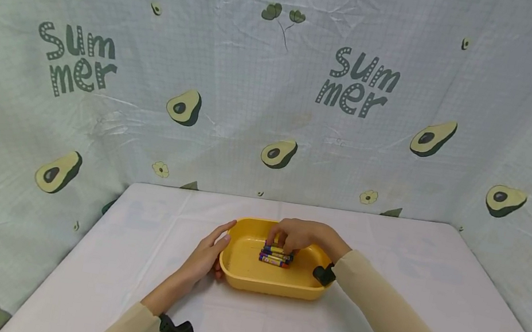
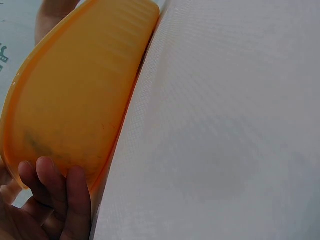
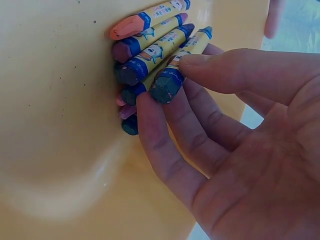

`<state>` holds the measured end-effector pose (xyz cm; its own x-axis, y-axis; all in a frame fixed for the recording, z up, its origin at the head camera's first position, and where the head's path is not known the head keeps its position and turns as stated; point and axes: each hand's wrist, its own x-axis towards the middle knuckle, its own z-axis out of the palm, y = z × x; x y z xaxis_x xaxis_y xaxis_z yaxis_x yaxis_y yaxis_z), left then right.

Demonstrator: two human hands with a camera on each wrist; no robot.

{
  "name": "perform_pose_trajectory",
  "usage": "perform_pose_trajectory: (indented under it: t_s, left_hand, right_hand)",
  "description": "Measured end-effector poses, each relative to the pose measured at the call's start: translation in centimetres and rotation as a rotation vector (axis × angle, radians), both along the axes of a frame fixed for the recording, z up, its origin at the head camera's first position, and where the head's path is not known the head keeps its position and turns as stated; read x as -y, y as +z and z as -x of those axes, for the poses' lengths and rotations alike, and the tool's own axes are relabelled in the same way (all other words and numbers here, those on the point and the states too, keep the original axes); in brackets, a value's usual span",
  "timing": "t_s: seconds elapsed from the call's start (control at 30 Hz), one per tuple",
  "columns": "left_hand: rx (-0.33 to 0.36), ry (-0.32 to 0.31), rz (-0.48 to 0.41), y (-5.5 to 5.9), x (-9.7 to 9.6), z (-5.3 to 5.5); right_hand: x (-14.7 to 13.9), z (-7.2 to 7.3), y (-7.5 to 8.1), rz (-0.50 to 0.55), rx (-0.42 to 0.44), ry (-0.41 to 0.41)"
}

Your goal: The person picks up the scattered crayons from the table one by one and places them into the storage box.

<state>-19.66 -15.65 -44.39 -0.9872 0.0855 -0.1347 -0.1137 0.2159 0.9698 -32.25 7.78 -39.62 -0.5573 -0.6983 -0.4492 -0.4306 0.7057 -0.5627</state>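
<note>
A yellow plastic tray (image 1: 247, 284) stands on the table, with a stacked bundle of paper-wrapped crayons (image 1: 274, 258) inside it. My left hand (image 1: 201, 257) holds the tray's left end; its curled fingers (image 2: 77, 200) lie against the outer wall. Inside the tray, my right hand (image 1: 298, 235) pinches a dark green crayon (image 3: 167, 85) between thumb and fingers, at the edge of the stack. Right beside it in the right wrist view lie an orange crayon (image 3: 132, 26), a purple crayon (image 3: 122, 51) and a dark blue crayon (image 3: 135, 70), with several more ends below.
A pale cloth covers the table (image 1: 127, 248). Behind and at both sides hangs a light curtain (image 1: 239, 69) printed with avocados and lettering. Each wrist carries a black camera, such as the one (image 1: 176, 330) on the left.
</note>
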Motion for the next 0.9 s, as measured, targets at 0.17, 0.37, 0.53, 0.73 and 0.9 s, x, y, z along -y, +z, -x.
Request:
perform_pose_trajectory:
  t_s: [0.17, 0.37, 0.53, 0.73, 0.9]
  left_hand:
    - [-0.010, 0.018, 0.003, -1.6, 0.2, 0.7]
    - [-0.012, 0.022, -0.005, -1.9, 0.2, 0.9]
    - [-0.001, 0.032, -0.004, -1.8, 0.2, 1.0]
    - [0.000, 0.025, -0.012, -1.1, 0.0, 0.8]
    - [0.019, 0.000, -0.004, 0.8, -0.4, -0.1]
  right_hand:
    - [-0.1, 0.1, 0.0, -0.004, -0.012, -0.007]
    - [-0.2, 0.0, 0.3, -0.051, -0.093, 0.018]
    - [-0.1, -0.3, 0.7, -0.077, -0.131, 0.046]
    - [-0.1, -0.2, 0.8, -0.078, -0.155, 0.072]
    - [-0.2, -0.2, 0.8, -0.071, -0.151, 0.073]
